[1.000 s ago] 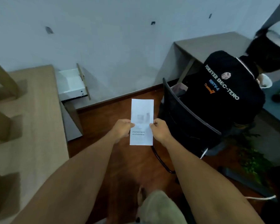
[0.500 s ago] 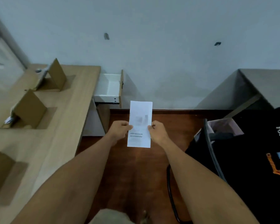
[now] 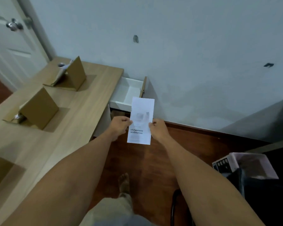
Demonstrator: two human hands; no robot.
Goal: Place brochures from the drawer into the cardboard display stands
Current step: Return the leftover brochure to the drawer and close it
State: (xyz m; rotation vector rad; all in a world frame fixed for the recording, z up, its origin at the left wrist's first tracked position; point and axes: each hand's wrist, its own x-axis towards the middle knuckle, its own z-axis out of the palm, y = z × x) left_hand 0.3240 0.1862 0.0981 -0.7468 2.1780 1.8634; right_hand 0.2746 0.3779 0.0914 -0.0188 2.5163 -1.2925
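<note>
Wooden desk (image 3: 82, 101) stands along a pale wall (image 3: 186, 46); door (image 3: 10, 46) at left, reddish wood floor (image 3: 145, 160). Two cardboard stands (image 3: 39, 108) (image 3: 75, 73) sit on the desk; the drawer (image 3: 129, 92) is open. Brochure (image 3: 141, 119) bears dark non-Latin print. Left hand (image 3: 119, 126) and right hand (image 3: 158, 129) pinch its side edges, holding it upright below the drawer. Since the earlier frame, the view has swung left, revealing the door.

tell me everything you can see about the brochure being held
The brochure is a tall, narrow white sheet of thin paper, seemingly folded, with a blurred grey picture near its middle and two lines of dark print below. It is held upright over the wood floor, in front of the open drawer. The left hand pinches its left edge and the right hand its right edge. Nothing else touches it.
</note>
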